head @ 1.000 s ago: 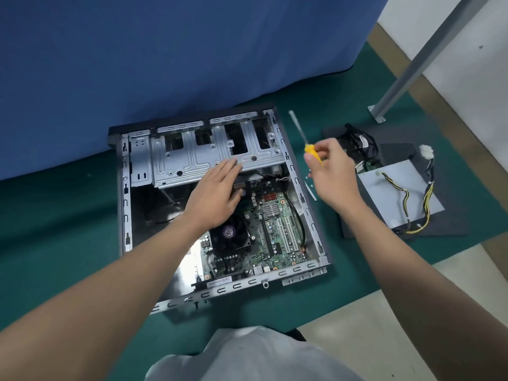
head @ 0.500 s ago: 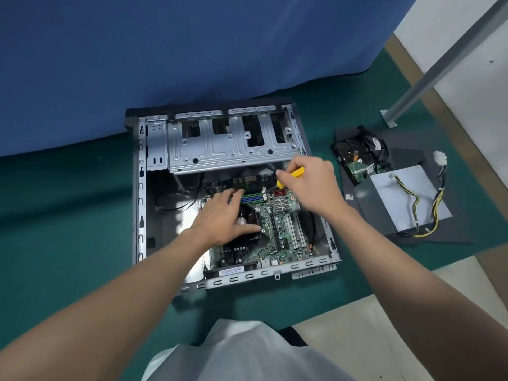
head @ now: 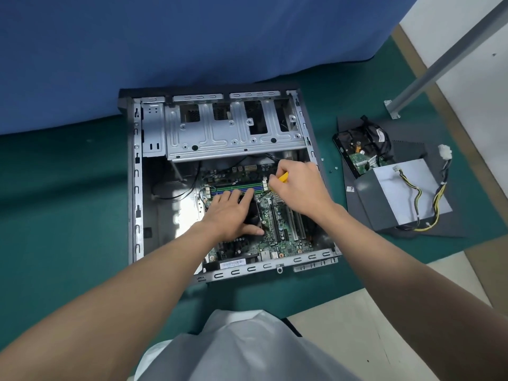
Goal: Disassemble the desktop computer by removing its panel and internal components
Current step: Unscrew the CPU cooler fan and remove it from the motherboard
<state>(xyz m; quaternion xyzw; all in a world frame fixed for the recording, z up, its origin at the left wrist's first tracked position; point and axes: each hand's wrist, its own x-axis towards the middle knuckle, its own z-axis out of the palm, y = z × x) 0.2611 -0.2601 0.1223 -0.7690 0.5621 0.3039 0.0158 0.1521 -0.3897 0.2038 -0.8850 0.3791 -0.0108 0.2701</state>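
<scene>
Inside stamped-steel case [head: 136,188], right hand [head: 298,188] grips yellow screwdriver [head: 283,177].

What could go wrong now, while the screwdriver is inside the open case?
1. The screwdriver in the right hand is over the motherboard, its tip hidden; a slip could scratch the board.
2. The small screws lie loose on the green mat beside the case; they could get lost.

Open computer case [head: 136,188] on green mat, left hand [head: 233,215] on fan, right hand [head: 299,188] gripping yellow screwdriver [head: 283,177]
</scene>
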